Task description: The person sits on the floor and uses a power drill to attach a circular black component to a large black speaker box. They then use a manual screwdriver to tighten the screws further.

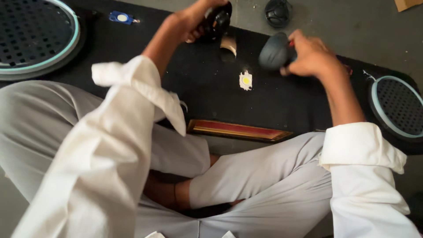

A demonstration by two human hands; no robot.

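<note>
Left hand [194,20] grips a black part [217,20] and right hand [310,55] a grey dome [274,52], both above the mat [211,97], where either could slip onto the LED chip [246,80]

The left hand [191,22] grips a round part [217,20] above the far edge of the mat [211,97]. The right hand [310,55] grips a domed part [274,52], to the right of the left grip and nearer the person. A curved piece [229,44] lies on the mat between the two grips. A small chip [246,81] lies nearer than both. A flat bar [238,130] lies nearer still, at the mat's near edge. A dome [278,12] sits on the floor beyond the right grip.
</note>
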